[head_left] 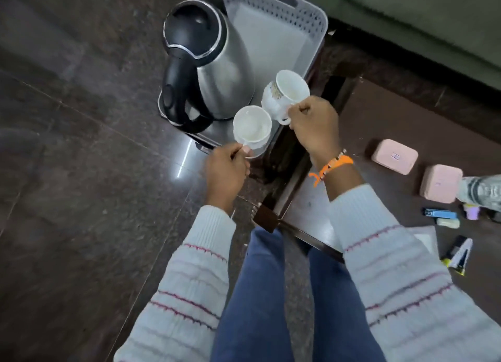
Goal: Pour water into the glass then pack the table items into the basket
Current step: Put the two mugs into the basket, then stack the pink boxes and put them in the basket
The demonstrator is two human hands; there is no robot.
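At the near edge of the small dark table (303,215), the left hand (226,171) pinches the handle of a white cup (252,128), held upright. Just beyond, the right hand (314,122) grips the handle of a second cup (286,93) — tilted, its mouth facing the camera, seemingly empty. The two cups nearly touch. Behind them stands a steel kettle (217,63), and farthest off lies the grey basket (273,30) — beside the kettle.
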